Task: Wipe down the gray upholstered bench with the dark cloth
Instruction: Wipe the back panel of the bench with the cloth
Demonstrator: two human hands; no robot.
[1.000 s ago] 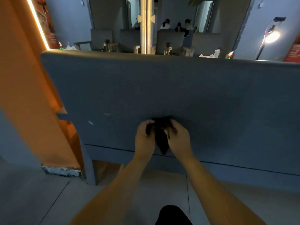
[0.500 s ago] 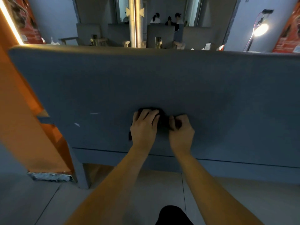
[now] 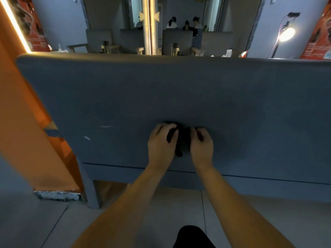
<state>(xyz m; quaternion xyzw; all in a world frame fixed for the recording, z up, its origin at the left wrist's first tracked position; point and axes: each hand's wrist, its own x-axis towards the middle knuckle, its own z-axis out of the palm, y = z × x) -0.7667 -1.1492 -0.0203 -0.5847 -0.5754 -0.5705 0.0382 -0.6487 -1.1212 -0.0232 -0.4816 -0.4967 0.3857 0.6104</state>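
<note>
Dark cloth (image 3: 180, 140) sat bunched against bench (image 3: 179, 90); left hand (image 3: 161, 142), right hand (image 3: 201, 145) both had grip clamped on it. Wiping wanted it flattened first.

One wide camera sits on my head, facing forward and down along both forearms. The gray bench (image 3: 125, 97) is close, its back panel running off the right of the view. My left hand (image 3: 161, 143) and right hand (image 3: 202, 146) grip the dark cloth (image 3: 183, 140) near the middle, with the floor (image 3: 71, 221) below.

Both arms straight out, left hand (image 3: 161, 143) and right hand (image 3: 201, 144) side by side, fingers curled round the dark cloth (image 3: 182, 140) between them.
</note>
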